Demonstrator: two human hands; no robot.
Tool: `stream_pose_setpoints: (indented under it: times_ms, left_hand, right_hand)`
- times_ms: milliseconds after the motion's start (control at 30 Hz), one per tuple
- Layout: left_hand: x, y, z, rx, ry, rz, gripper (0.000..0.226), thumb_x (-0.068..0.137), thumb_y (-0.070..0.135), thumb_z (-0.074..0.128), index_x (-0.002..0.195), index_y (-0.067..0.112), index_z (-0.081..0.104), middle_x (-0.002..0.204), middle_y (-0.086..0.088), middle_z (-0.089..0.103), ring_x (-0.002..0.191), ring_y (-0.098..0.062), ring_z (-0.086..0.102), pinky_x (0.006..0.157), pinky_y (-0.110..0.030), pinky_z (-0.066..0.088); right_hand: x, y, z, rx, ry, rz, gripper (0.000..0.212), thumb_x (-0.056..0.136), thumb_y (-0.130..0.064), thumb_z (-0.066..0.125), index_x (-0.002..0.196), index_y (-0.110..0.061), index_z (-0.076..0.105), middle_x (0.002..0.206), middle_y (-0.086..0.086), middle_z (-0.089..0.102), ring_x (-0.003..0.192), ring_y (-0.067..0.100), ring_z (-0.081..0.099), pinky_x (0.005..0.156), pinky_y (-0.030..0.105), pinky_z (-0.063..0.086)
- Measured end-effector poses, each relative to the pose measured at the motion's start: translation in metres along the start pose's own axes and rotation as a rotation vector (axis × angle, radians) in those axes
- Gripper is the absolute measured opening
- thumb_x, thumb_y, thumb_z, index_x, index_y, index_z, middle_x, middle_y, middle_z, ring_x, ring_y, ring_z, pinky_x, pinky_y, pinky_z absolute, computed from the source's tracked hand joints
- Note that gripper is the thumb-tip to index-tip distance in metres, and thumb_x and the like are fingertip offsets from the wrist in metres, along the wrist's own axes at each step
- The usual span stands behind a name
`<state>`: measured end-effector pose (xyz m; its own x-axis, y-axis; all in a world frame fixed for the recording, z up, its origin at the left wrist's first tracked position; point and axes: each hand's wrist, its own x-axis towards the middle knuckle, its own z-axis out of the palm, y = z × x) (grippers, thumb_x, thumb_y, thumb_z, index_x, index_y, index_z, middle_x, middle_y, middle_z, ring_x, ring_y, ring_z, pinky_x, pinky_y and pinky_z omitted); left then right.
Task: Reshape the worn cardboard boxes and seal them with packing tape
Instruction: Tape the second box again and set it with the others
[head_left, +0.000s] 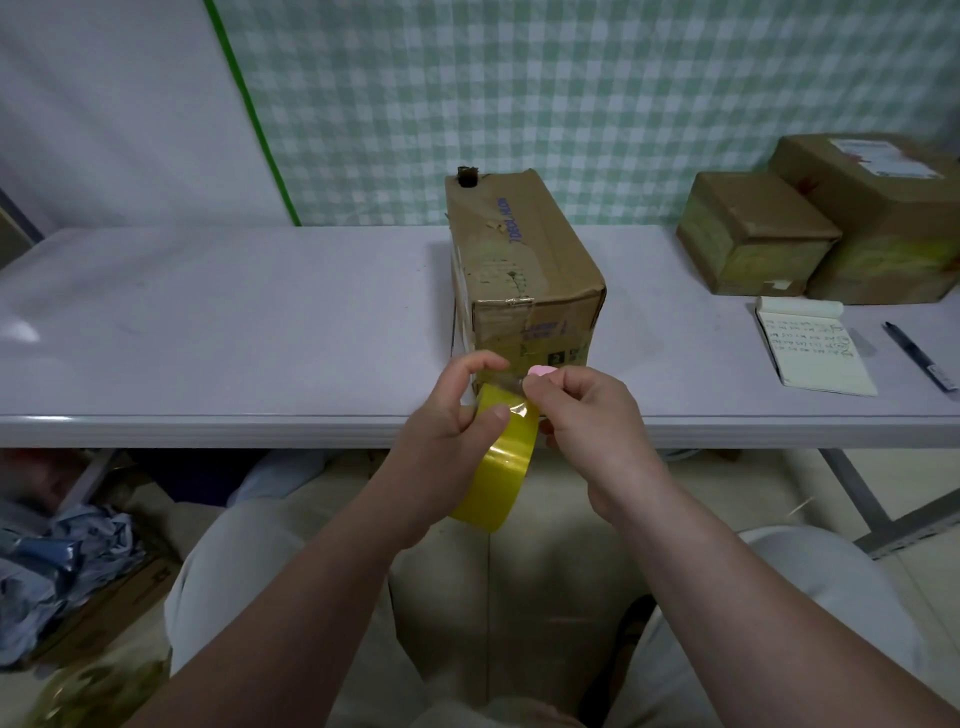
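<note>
A worn cardboard box (519, 260) with old tape and a hole at its far top corner stands on the white table (234, 322), near the front edge. In front of it, just over the table edge, my left hand (452, 431) grips a yellow roll of packing tape (506, 462), thumb pressed on its outer face. My right hand (587, 415) pinches the loose clear end of the tape at the top of the roll and also holds a small pink object (541, 371), mostly hidden by the fingers.
Two more cardboard boxes (753, 234) (883, 208) stand at the back right of the table. An open notebook (810, 348) and a pen (919, 358) lie in front of them. Below the table at left is a box of crumpled grey plastic (62, 566).
</note>
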<state>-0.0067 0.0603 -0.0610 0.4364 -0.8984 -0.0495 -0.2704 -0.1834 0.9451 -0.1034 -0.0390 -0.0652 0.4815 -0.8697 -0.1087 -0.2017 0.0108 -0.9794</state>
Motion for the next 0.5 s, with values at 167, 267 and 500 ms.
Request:
stream_pose_setpoints:
  times_ms: [167, 267, 500]
  left_hand:
    - [0.0044, -0.0036, -0.0007, -0.036, 0.007, -0.032, 0.025, 0.081, 0.045, 0.049, 0.106, 0.048, 0.048, 0.103, -0.008, 0.065, 0.094, -0.035, 0.064, 0.084, -0.061, 0.051]
    - [0.0054, -0.0032, -0.0009, -0.069, 0.008, -0.048, 0.022, 0.080, 0.045, 0.050, 0.102, 0.045, 0.053, 0.104, -0.007, 0.065, 0.094, -0.036, 0.065, 0.083, -0.063, 0.051]
    - [0.0024, 0.0023, -0.0049, -0.153, -0.012, -0.067, 0.008, 0.097, 0.024, 0.050, 0.102, 0.028, 0.056, 0.097, -0.014, 0.068, 0.080, -0.034, 0.070, 0.079, -0.059, 0.052]
  right_hand:
    - [-0.0007, 0.0037, -0.0004, -0.028, 0.020, -0.105, 0.028, 0.090, -0.026, 0.063, 0.069, -0.007, 0.061, 0.076, 0.015, 0.061, 0.070, 0.015, 0.054, 0.073, 0.041, 0.050]
    - [0.0009, 0.0056, -0.0011, -0.056, 0.028, -0.160, 0.028, 0.089, -0.027, 0.064, 0.067, -0.010, 0.060, 0.073, 0.016, 0.059, 0.068, 0.015, 0.053, 0.071, 0.036, 0.048]
    - [0.0037, 0.0079, -0.0027, -0.216, 0.095, -0.272, 0.018, 0.083, -0.032, 0.070, 0.070, -0.020, 0.064, 0.086, -0.005, 0.059, 0.084, 0.004, 0.055, 0.070, 0.021, 0.042]
